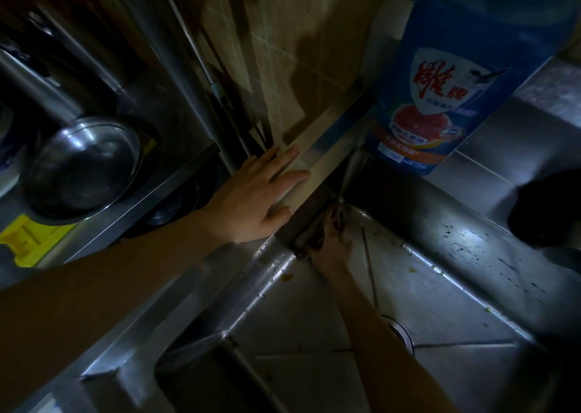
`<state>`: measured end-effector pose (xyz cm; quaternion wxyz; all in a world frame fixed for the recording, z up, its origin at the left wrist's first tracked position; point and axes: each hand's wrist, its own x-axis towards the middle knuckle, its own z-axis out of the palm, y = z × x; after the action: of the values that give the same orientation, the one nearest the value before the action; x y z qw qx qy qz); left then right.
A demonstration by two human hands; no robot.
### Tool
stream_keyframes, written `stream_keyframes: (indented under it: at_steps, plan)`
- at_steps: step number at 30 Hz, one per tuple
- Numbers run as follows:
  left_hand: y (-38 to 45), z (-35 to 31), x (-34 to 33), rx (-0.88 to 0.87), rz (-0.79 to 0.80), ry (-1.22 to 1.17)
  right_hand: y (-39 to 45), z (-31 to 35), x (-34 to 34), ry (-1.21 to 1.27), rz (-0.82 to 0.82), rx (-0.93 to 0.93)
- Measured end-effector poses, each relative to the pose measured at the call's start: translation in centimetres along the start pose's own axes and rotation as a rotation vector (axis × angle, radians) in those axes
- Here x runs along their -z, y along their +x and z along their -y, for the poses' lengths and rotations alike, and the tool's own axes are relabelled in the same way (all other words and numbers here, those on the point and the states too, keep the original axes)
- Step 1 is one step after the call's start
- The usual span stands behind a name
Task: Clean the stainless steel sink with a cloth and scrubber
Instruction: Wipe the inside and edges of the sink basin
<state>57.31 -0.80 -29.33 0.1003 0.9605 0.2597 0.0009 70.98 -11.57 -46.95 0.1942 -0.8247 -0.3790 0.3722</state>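
Note:
The stainless steel sink (434, 290) fills the lower right, dimly lit, with bits of food on its walls and a drain (401, 334) in its floor. My left hand (254, 199) lies flat with straight fingers on the sink's raised back rim (327, 148). Down in the far corner of the basin, my right hand (333, 249) grips a dark brownish cloth (314, 233) and presses it against the wall under the rim. No scrubber is visible.
A big blue detergent bottle (452, 76) stands on the ledge behind the sink's corner. A steel bowl (85, 167) and a yellow object (28, 239) sit on the shelf to the left. A dark object (547, 208) rests at the right edge. Tiled wall behind.

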Motion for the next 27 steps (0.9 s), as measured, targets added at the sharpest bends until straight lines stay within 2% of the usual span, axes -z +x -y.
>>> stream_keyframes:
  at_steps: [6, 14, 22, 27]
  plan:
    - [0.0, 0.0, 0.0, 0.002, -0.01, 0.019, -2.2, -0.1, -1.7, -0.119, 0.026, 0.032]
    - [0.0, -0.1, 0.2, -0.001, -0.002, 0.015, -1.0, -0.8, -0.1, -0.216, 0.021, 0.059]
    - [0.1, 0.2, 0.0, 0.017, 0.023, 0.006, 1.2, -1.3, 1.9, -0.28, -0.138, 0.066]
    - [0.1, 0.1, 0.0, 0.008, 0.005, 0.02, 0.5, -0.8, 0.5, -0.228, -0.064, -0.03]
